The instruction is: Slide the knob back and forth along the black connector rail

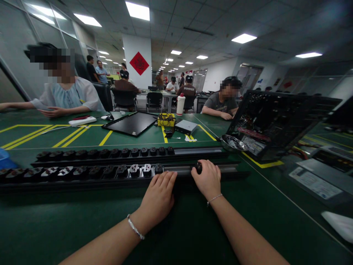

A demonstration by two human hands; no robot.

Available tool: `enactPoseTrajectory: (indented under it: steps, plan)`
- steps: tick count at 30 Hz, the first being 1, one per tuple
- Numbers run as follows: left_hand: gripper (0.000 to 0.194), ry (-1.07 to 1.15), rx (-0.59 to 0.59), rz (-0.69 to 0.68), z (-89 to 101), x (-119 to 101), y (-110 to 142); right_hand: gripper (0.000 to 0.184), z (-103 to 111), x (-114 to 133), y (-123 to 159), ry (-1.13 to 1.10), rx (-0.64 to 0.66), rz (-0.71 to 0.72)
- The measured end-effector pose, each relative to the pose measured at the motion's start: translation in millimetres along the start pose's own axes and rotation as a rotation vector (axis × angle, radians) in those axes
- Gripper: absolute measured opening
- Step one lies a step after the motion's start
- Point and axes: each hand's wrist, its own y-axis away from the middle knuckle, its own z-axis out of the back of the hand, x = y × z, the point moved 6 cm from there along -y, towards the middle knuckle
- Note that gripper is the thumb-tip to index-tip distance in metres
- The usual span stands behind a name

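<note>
Across the table lies a long black rail (179,178) with a metallic channel and several black socket modules (95,172) set along its left part. My left hand (160,192) has its fingers pressed together over the front rail, just right of the last module; its thumb is mostly hidden. Farther right, my right hand (207,178) pinches a small black socket module (198,168) at the channel, partly covered by the fingers. I cannot tell whether that module is seated. Behind runs a second rail (198,151), also filled with modules on its left part.
An open computer case (275,121) stands at right, with a metal bowl (234,142) beside it and a power supply (317,180) nearer. Behind the rails lie a flat black panel (132,123), a yellow box of cables (166,119) and a grey drive (186,126). Two people sit opposite.
</note>
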Motion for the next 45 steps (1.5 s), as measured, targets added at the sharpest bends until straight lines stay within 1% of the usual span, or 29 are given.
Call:
enactPoseTrajectory:
  steps: [5,13,25,34,45]
  plan:
    - [0.063,0.009,-0.002,0.002,0.4,0.1,0.2,0.035,1.7,0.6,0.4,0.002,-0.009,0.004]
    - [0.064,0.002,-0.013,-0.008,0.6,-0.3,0.5,0.036,-1.3,-2.7,-0.6,0.011,0.016,-0.012]
    - [0.062,-0.004,0.004,-0.005,2.2,-0.7,0.0,0.036,-0.1,-2.1,-0.9,0.003,0.020,0.000]
    - [0.062,-0.005,-0.015,-0.008,2.2,-0.6,0.3,0.034,1.4,-1.2,-1.0,0.001,0.001,0.001]
    - [0.063,0.007,-0.004,0.000,2.5,-0.2,0.2,0.034,1.6,-1.0,-0.6,-0.006,0.003,-0.004]
